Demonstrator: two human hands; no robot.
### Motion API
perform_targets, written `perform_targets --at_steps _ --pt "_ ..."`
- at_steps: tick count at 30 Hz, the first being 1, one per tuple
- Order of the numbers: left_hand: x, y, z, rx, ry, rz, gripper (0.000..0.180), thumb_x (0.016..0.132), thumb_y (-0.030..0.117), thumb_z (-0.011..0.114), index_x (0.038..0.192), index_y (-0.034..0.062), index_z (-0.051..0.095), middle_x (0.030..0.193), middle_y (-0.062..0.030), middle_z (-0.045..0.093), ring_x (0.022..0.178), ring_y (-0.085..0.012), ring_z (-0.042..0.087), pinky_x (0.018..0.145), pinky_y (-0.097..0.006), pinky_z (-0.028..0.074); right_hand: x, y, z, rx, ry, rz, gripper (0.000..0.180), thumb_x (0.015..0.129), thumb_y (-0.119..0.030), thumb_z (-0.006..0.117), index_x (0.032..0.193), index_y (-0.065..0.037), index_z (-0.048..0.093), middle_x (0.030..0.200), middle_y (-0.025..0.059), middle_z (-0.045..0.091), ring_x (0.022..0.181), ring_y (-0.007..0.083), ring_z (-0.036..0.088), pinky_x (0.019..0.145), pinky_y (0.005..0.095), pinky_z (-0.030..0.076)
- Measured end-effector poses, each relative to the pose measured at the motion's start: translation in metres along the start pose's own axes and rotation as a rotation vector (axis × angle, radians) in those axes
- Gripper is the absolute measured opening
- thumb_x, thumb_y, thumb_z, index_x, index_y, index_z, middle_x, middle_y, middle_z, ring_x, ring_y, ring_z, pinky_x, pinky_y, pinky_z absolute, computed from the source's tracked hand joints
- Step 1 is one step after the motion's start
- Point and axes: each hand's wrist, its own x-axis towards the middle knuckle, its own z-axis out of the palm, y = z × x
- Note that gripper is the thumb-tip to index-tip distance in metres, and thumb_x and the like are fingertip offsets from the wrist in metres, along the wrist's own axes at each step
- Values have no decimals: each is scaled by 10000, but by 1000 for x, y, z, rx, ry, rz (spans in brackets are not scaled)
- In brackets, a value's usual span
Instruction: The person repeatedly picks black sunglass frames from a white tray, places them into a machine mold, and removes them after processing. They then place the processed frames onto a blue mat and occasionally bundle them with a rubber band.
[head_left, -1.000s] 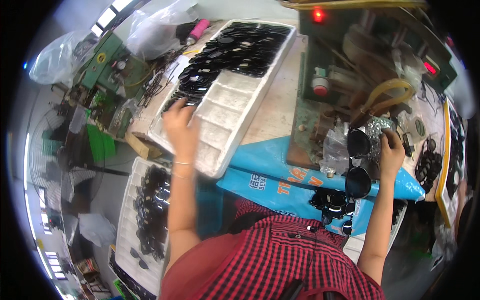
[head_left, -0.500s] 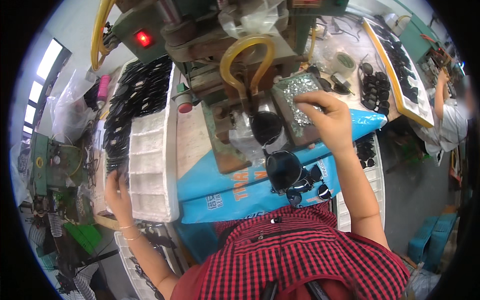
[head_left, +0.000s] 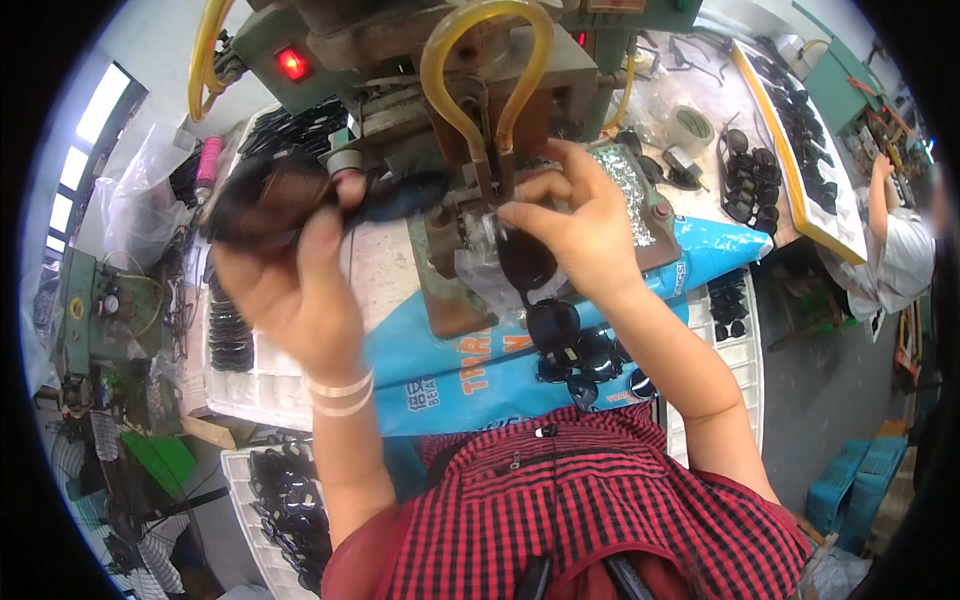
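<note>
Raised at the left, my left hand (head_left: 290, 290) grips a pair of dark sunglasses (head_left: 405, 197), smeared by motion. Under the green press (head_left: 375, 60), my right hand (head_left: 590, 225) has thumb and forefinger closed close to the press tip; whatever is between them is too small to make out. Just below those fingers, another pair of sunglasses (head_left: 527, 262) lies on the press bed, one lens hanging toward me. Several more sunglasses (head_left: 595, 355) rest on the blue plastic sheet (head_left: 420, 350) near my lap. Beside my right wrist sits a block with small silver pieces (head_left: 622, 190).
A yellow hose (head_left: 545, 50) loops in front of the press. White trays of dark eyewear stand at the left (head_left: 280, 395) and far right (head_left: 850, 235). A tape roll (head_left: 688, 128) lies behind the silver pieces. Another person (head_left: 890, 260) works at the far right.
My left hand has come up from the left tray with a pair of sunglasses in it. My right hand has moved left from the silver pieces to the press tip.
</note>
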Motion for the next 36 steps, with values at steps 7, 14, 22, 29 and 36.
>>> perform_targets --at_steps 7,14,22,29,36 --pt "-7 -2 4 51 -45 25 455 880 -18 680 1277 -32 458 1086 -149 643 889 -255 695 801 -351 585 -23 -7 11 172 33 -105 458 822 -49 661 1260 19 547 1112 129 686 1110 170 614 944 316 467" --pt "-43 -6 15 603 -793 519 218 627 19 724 788 91 595 1046 -99 703 673 -204 616 541 -289 525 1 73 -81 -1193 130 -166 303 760 -157 733 1053 -79 718 1310 243 556 1302 410 454 1066 485 399" --pt "-49 -20 15 524 -805 664 225 670 32 717 839 111 592 1056 -93 701 731 -192 664 567 -281 543 -4 110 -93 -976 225 -317 170 743 -133 751 902 -77 726 1241 163 628 1191 371 554 1009 451 438" --pt "-64 -20 17 548 -705 605 181 710 143 691 869 120 607 1055 -56 668 778 -189 620 755 -356 575 6 102 -95 -1011 236 -336 127 861 -96 675 967 -35 712 1003 138 695 985 320 643 884 387 492" --pt "-90 21 -93 1390 -319 364 159 818 51 684 976 35 693 1121 -145 686 951 -284 666 845 -405 505 6 110 -101 -1036 270 -438 156 897 -76 646 1032 -41 718 976 131 698 919 301 654 815 364 505"
